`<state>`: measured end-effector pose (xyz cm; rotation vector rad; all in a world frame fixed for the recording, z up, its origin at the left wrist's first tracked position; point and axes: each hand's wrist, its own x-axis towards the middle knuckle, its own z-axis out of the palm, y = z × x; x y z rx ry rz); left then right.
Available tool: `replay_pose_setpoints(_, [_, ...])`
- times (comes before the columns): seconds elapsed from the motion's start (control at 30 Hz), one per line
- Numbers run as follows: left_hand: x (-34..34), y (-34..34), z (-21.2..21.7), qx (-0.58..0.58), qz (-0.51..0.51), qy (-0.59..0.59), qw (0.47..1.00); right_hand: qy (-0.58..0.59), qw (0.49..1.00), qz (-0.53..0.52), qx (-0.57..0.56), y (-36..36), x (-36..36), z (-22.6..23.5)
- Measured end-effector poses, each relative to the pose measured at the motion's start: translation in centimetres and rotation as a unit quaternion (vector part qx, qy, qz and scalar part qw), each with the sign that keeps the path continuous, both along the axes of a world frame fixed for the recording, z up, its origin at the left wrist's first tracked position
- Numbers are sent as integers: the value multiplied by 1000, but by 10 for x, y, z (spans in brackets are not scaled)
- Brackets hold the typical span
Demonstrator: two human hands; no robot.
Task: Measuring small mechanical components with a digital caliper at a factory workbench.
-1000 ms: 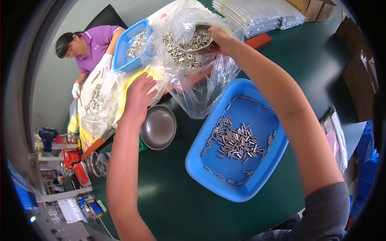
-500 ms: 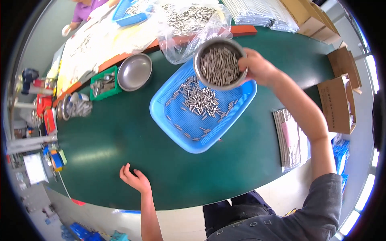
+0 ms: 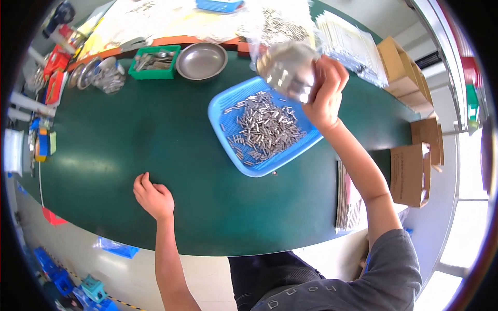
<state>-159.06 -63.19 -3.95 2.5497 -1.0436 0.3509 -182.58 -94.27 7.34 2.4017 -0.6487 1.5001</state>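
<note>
My right hand (image 3: 327, 93) grips the rim of a round metal bowl (image 3: 290, 67), which is tipped over with its shiny outer side showing. Its inside is hidden. Below it lies a blue perforated plastic basket (image 3: 226, 142) on the green table. A heap of small metal pins (image 3: 267, 127) spreads across the basket floor. My left hand (image 3: 154, 197) rests near the table's front left, fingers loosely bent and slightly apart, holding nothing.
Behind the basket, a second metal bowl (image 3: 201, 61) stands beside a green tray (image 3: 154, 62) of metal parts. A clear bag of pins (image 3: 282, 26) lies at the back. Wrapped bundles of rods (image 3: 347, 46) and cardboard boxes (image 3: 410, 173) line the right side.
The bowl in my right hand, full of pins before, has been turned over above the basket. The heap in the basket has grown. My left hand has come down with its fingers more bent.
</note>
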Motion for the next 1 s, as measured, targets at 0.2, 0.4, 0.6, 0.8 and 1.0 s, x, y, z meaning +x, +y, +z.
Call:
replay_pose_setpoints(0.2, [1,3,3,2,14,-2,1000,-103,793,-5,600,-34,148,-5])
replay_pose_setpoints(0.4, [1,7,0,3,27,4,1000,119,759,-125,628,-50,183,-27])
replay_pose_setpoints(0.6, [-2,8,5,-5,24,-2,1000,242,885,-72,392,-30,130,-9])
replay_pose_setpoints(0.8, [-7,14,-3,7,13,-20,1000,168,922,-300,180,-29,-34,-30])
replay_pose_setpoints(1.0, [-25,-3,13,-49,54,103,992,231,758,-205,574,4,-108,-68])
